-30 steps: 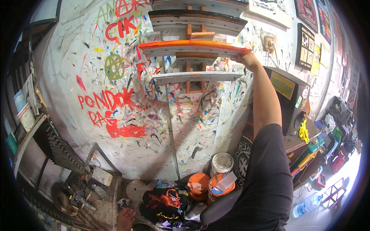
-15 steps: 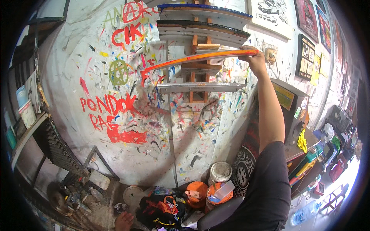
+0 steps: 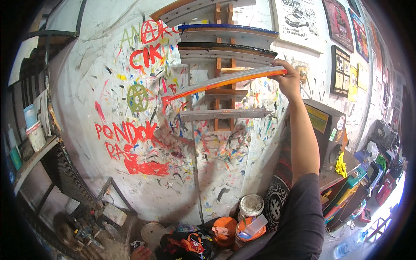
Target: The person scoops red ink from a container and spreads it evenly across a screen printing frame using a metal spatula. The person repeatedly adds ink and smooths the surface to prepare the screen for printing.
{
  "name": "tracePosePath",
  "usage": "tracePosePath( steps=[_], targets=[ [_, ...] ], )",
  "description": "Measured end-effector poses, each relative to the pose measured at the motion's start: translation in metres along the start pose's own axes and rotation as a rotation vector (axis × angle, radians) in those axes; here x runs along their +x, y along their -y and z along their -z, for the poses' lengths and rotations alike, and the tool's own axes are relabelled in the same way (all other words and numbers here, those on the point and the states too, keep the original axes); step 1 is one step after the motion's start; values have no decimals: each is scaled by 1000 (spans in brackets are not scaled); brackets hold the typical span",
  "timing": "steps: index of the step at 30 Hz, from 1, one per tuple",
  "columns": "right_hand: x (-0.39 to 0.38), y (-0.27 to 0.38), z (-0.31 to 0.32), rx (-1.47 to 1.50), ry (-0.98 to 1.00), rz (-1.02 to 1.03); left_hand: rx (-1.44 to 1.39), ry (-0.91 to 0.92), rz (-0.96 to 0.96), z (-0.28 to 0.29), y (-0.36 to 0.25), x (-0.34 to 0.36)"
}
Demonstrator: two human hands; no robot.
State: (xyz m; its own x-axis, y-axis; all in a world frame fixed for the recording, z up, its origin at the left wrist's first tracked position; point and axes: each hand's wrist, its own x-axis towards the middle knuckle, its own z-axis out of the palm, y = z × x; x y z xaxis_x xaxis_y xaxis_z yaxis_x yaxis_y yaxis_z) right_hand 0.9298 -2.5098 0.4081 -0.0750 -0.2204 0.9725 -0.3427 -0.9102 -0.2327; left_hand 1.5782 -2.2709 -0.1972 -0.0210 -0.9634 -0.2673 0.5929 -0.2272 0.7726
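My right hand (image 3: pixel 287 78) is raised and grips the right end of a long squeegee (image 3: pixel 225 80). Grey runs along its upper side, orange and red ink along its lower edge; the far left end dips lower. Behind it is a wooden wall rack (image 3: pixel 217 123) of small shelves. Further squeegees rest there: one with a blue edge (image 3: pixel 229 34), one with a black edge (image 3: pixel 227 51), and a plain grey one (image 3: pixel 225 114) below. My left hand (image 3: pixel 141 252) hangs low at the bottom edge, partly cut off, fingers loosely apart and holding nothing visible, left of a dark pile of stained rags (image 3: pixel 186 245).
Orange-topped buckets (image 3: pixel 224 229) and a white-lidded tub (image 3: pixel 251 205) stand at the wall's foot. On the right are a black speaker (image 3: pixel 323 134) and a desk edge (image 3: pixel 338 171). At left stand a metal frame (image 3: pixel 69 173) and a shelf with a white bucket (image 3: pixel 35 136).
The view has tilted upward, so the wall and rack sit lower in the picture. The squeegee in my right hand has turned, showing more of its grey side.
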Motion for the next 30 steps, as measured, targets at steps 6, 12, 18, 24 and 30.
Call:
tracePosePath(
  steps=[6, 12, 18, 24, 30],
  targets=[
    [18, 33, 18, 68, 14, -12, -553, 222, 130, -20, -17, -13],
    [62, 59, 29, -36, -212, 106, -298, -24, 151, -39, -28, -12],
    [140, 71, 6, -280, -396, 88, -196, -171, 139, -60, -30, -12],
    [180, 72, -18, -591, -478, 99, -331, -29, 105, -48, -18, -18],
    [175, 82, -29, -681, -405, 66, -449, 58, 60, -18, 10, -23]
  ],
)
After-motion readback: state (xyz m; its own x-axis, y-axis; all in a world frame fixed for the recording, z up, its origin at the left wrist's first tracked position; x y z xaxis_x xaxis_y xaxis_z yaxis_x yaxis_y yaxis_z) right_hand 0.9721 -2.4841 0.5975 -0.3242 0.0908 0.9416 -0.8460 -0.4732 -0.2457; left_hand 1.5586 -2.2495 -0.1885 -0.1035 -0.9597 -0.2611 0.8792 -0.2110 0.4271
